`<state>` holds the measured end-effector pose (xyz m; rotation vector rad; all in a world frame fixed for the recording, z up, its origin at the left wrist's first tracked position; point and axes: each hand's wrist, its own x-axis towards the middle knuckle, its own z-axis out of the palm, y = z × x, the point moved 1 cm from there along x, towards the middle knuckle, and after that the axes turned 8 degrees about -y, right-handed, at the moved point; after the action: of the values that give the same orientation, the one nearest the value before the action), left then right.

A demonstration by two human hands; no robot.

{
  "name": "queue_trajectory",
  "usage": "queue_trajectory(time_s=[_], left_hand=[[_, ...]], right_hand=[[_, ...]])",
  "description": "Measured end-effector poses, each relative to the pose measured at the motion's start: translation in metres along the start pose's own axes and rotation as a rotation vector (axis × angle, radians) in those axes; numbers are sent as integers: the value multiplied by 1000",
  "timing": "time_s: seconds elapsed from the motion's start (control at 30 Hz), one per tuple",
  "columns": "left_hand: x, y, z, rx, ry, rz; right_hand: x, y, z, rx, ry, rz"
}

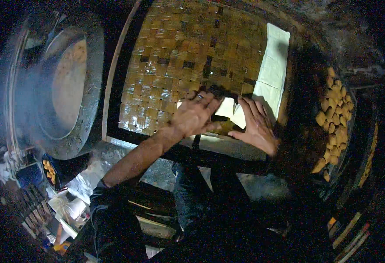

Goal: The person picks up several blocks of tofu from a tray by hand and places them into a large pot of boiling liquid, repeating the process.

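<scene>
My left hand [192,114] lies over some cut white sheet-like pieces [224,106] near the lower edge of a woven bamboo mat [179,39], its fingers spread and partly hiding them. My right hand [256,125] rests at the right end of these pieces, fingers apart and bent a little, fingertips on or beside them. Along the mat's right side lies a long white strip [275,61] split into sections. What lies directly beneath my left fingertips is hidden.
A large round pan [94,83] with pale, hazy contents stands left. On the right, a pile of golden-brown pieces [333,114] sits in a dark container. A smaller batch [50,171] lies lower left, near white crumpled items [69,206]. My legs show below the mat.
</scene>
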<state>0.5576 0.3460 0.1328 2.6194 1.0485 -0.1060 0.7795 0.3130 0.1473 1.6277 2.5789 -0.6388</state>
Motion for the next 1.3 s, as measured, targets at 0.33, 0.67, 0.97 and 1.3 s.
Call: queue_trajectory(time_s=[0.33,0.67,0.97,1.3], left_hand=[[50,14,23,-85,-243,2],[24,15,16,-24,-31,95],[-18,10,-6,-86,5,138],[-91,-13,65,-764,55,-23]], right_hand=[[4,6,1,-103,-159,27],[3,22,31,-186,60,-239],[-23,-2,11,95,38,-66],[-63,-21,106,-37,251,-166]])
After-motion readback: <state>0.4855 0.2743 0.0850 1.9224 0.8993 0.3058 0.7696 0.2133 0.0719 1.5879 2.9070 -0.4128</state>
